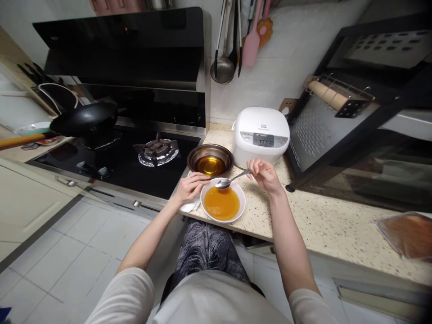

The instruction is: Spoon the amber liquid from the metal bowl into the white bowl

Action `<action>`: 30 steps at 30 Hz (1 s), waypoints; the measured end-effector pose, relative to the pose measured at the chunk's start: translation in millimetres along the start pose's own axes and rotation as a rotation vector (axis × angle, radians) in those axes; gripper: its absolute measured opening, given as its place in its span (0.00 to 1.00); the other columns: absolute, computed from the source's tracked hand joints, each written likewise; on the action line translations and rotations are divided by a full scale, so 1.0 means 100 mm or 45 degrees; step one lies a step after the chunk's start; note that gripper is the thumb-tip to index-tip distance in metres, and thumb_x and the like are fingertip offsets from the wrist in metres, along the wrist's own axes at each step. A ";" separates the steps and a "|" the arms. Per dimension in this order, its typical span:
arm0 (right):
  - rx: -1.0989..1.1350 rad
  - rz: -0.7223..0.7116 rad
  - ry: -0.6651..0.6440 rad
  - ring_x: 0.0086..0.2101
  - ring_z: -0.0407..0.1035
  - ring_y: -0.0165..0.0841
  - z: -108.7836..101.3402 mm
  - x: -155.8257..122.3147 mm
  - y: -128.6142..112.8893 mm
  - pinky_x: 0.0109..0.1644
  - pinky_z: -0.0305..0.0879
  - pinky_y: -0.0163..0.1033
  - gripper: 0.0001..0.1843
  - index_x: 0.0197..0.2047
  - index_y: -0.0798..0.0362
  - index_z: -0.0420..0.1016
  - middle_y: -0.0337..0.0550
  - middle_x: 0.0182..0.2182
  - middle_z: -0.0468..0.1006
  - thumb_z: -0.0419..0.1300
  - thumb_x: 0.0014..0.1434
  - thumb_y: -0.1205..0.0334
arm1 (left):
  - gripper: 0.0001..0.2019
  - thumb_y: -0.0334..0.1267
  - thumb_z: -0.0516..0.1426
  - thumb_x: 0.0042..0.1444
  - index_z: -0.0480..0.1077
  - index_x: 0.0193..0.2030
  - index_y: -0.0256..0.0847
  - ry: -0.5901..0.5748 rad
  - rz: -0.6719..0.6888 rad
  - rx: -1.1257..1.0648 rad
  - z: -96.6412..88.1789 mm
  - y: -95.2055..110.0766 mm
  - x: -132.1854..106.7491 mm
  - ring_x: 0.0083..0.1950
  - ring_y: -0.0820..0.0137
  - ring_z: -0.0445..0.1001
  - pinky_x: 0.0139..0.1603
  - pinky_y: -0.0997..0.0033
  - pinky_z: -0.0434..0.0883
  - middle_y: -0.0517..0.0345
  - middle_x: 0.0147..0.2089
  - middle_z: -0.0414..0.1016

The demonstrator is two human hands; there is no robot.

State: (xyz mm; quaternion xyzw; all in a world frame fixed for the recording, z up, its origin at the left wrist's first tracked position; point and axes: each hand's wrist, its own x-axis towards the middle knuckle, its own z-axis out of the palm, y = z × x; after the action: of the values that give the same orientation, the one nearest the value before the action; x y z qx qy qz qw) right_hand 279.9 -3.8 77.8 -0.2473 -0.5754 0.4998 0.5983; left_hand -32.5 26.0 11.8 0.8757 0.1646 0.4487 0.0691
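Your right hand (265,174), right of centre, pinches the end of a slender, polished metal spoon (223,183), whose oval head lies over the far part of the white bowl (242,201), just below the frame's centre. Your left hand (191,185) reaches the bowl's left rim with fingers extended; whether it grips cannot be told. The bowl is round and smooth, holding glossy amber liquid (221,206). Just above it, a wide, dark-sheened metal basin (193,157) contains clear golden liquid. Both stand on a speckled, stone-like counter (324,220); the cooker (261,126), rounded and glossy white, is upper right of them. Your left hand partly covers a crumpled white sheet (191,205), its material unclear. The wok's (88,118) wooden handle is cut off at the left edge; a blurred packet (407,235), lower right, has indistinct contents.
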 end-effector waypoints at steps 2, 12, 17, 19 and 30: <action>0.033 -0.041 0.068 0.25 0.54 0.33 0.01 0.02 0.01 0.25 0.55 0.39 0.24 0.23 0.48 0.67 0.39 0.22 0.58 0.66 0.57 0.39 | 0.16 0.33 0.50 0.69 0.77 0.56 0.42 0.004 0.010 0.003 0.00 0.01 0.01 0.56 0.62 0.77 0.54 0.54 0.77 0.49 0.53 0.81; -0.098 -0.124 0.342 0.27 0.62 0.32 0.07 0.11 0.19 0.33 0.62 0.40 0.23 0.27 0.49 0.71 0.40 0.26 0.67 0.65 0.57 0.38 | 0.16 0.32 0.50 0.69 0.77 0.56 0.42 0.005 0.023 0.009 0.00 0.00 0.02 0.56 0.61 0.77 0.55 0.54 0.77 0.49 0.53 0.81; -0.340 -0.070 0.279 0.27 0.66 0.32 0.15 0.11 0.36 0.36 0.63 0.40 0.23 0.28 0.50 0.74 0.40 0.26 0.72 0.62 0.61 0.39 | 0.16 0.31 0.50 0.68 0.77 0.56 0.42 0.004 0.025 0.003 0.00 0.01 0.02 0.56 0.62 0.77 0.54 0.55 0.77 0.49 0.53 0.81; -0.396 -0.056 0.259 0.27 0.66 0.31 0.17 0.11 0.41 0.37 0.63 0.40 0.24 0.28 0.51 0.74 0.40 0.26 0.72 0.61 0.61 0.38 | 0.16 0.31 0.51 0.68 0.77 0.56 0.41 0.010 0.029 0.000 0.00 0.01 0.02 0.56 0.62 0.77 0.55 0.55 0.76 0.49 0.53 0.81; -0.501 0.001 0.245 0.26 0.67 0.30 0.13 0.13 0.61 0.35 0.65 0.37 0.19 0.31 0.51 0.74 0.39 0.28 0.75 0.62 0.61 0.44 | 0.16 0.32 0.50 0.69 0.77 0.55 0.41 0.004 0.024 0.005 0.00 0.00 0.02 0.56 0.62 0.77 0.55 0.54 0.77 0.49 0.53 0.81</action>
State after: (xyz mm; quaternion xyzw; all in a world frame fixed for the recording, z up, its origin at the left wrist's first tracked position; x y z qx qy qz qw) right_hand 246.2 27.0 32.8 -0.4060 -0.6020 0.3525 0.5904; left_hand -31.2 26.5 13.2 0.8766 0.1573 0.4505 0.0627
